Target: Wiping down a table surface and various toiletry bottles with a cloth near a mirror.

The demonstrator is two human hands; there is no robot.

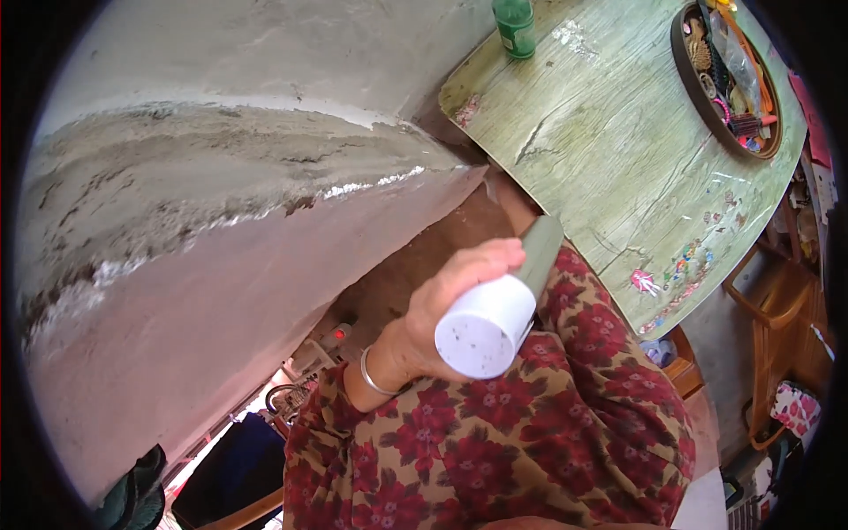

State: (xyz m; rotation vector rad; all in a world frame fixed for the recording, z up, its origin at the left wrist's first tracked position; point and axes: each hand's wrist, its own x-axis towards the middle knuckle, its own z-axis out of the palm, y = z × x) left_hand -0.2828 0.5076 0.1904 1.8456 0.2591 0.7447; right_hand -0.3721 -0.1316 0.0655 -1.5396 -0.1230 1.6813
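Note:
My left hand, with a silvery bangle at the wrist, comes in from the lower left. Its fingers are closed around a squeeze tube that has a grey-green body narrowing away from me. The tube's wide, round white end faces up toward me and carries small dark specks. I hold it tilted above my lap, beside the near corner of a green wood-patterned table. Part of the grip is hidden behind the white end. My right hand does not show.
A green bottle stands at the table's far left edge. At the far right, a round brown-rimmed tray holds combs and trinkets. A pink and grey plastered wall runs along the left. Brown chairs stand at the right.

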